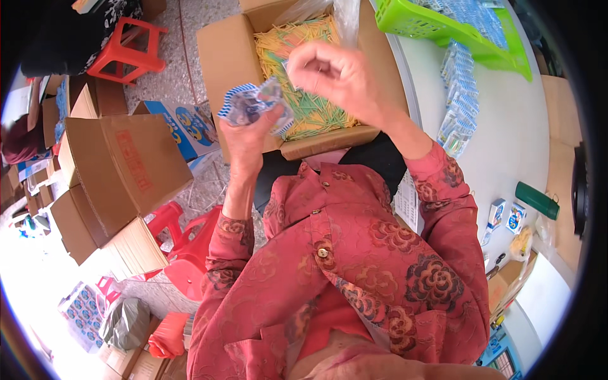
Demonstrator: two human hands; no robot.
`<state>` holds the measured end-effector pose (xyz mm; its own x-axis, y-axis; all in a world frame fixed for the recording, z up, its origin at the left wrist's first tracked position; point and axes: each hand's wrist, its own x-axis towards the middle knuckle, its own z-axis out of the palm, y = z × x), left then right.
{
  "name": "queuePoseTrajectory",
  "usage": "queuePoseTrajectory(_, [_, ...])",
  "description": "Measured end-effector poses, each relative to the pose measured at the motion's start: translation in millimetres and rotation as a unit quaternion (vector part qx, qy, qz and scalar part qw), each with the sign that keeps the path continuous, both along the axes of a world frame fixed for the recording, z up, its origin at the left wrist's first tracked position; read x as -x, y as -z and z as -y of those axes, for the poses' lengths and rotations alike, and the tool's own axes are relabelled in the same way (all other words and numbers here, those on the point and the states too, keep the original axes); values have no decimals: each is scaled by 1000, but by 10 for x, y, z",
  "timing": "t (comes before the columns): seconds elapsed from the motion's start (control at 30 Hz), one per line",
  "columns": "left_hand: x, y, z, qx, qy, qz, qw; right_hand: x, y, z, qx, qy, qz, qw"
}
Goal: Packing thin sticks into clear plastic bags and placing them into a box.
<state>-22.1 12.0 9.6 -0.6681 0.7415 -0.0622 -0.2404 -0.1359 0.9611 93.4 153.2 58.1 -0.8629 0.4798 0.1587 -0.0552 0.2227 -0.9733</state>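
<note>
My left hand [250,136] is closed around a small clear plastic bag [248,104] with a blue-and-white striped edge. The bag's mouth looks spread, and its contents are hard to make out. To its right, my right hand [335,79] is raised over a cardboard box [361,140], fingers curled in a pinch. Whatever may be between those fingertips is hidden or too small to name. Thin yellow, green and pinkish sticks [320,114] fill the box, which stands open in front of me. Clear plastic sheeting [346,22] hangs at its far side.
On the white table [506,126] to the right lie a row of filled packets [459,101], a green basket [430,24] of more packets and a green cylinder [537,200]. Leftward are a large open carton [136,164], a red stool [126,54] and red plastic seating [190,253].
</note>
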Motion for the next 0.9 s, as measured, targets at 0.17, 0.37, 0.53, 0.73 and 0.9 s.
queuePoseTrajectory(0.17, [151, 16, 134, 4, -66, 19, 998, 45, 764, -364, -56, 5, 182, 982])
queuePoseTrajectory(0.37, [189, 122, 238, 26, -75, 47, 996, -159, 2086, -626, -174, -7, 295, 940])
queuePoseTrajectory(0.53, [191, 177, 256, 35, -72, 60, 995, -138, 2518, -694, -154, -8, 402, 903])
queuePoseTrajectory(0.73, [169, 219, 212, 32, -52, 97, 993, -41, 2886, -509, -198, 65, 448, 869])
queuePoseTrajectory(0.9, [183, 264, 236, 43, -48, 103, 993, 139, 2826, -369, -236, 53, 560, 793])
